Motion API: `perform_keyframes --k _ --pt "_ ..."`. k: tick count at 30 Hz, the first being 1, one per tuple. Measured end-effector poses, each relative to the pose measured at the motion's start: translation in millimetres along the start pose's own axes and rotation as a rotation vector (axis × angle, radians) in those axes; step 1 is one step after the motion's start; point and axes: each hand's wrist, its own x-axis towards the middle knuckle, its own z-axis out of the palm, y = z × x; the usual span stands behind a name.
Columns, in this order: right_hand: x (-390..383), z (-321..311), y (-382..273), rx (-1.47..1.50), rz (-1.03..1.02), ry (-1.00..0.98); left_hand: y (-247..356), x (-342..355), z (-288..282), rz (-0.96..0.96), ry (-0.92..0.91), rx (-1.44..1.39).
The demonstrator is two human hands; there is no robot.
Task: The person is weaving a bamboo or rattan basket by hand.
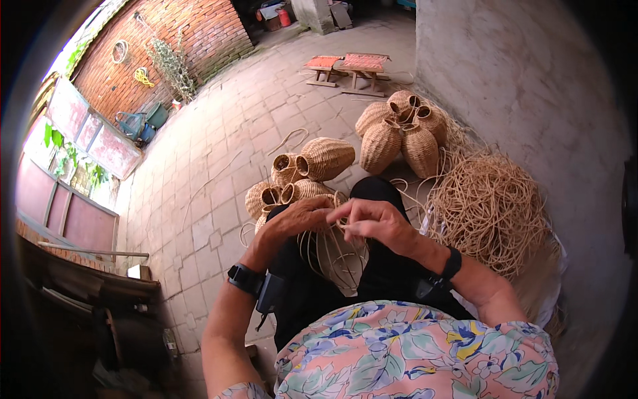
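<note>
The person sits with knees in black trousers (pixel 382 193) spread, which seems to leave room for the pale strands (pixel 340 255) that fan down between the legs; at their upper end, by the fingertips and in front of the knees, is a small woven rim (pixel 340 199), likely kept there so both hands can reach it; the left hand (pixel 302 216) arches palm down over the work, fingers partly bent, and what lies beneath them is hidden, so I cannot tell its hold; the right hand (pixel 379 223) has its index finger crooked towards the thumb and the others loosely curled, perhaps pinching a strand, though contact is unclear; just beyond the left knee lies a group of woven baskets (pixel 329 158), mouths mostly facing the person; to the right a heap of loose strands (pixel 492 206) sits beside the plastered wall (pixel 518 86), probably for easy reach; near it a second basket cluster (pixel 382 149) leans together, apparently for mutual support; farther off stand two low stools (pixel 362 63), well apart from the work.
</note>
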Motion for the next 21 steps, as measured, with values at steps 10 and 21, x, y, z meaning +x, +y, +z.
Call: perform_keyframes --k 10,21 --pt "-7 -1 7 -0.502 -0.031 0.025 -5 0 -3 -0.011 -0.042 0.092" --pt "13 12 36 -0.833 -0.190 0.032 -12 0 -3 0.163 -0.047 0.000"
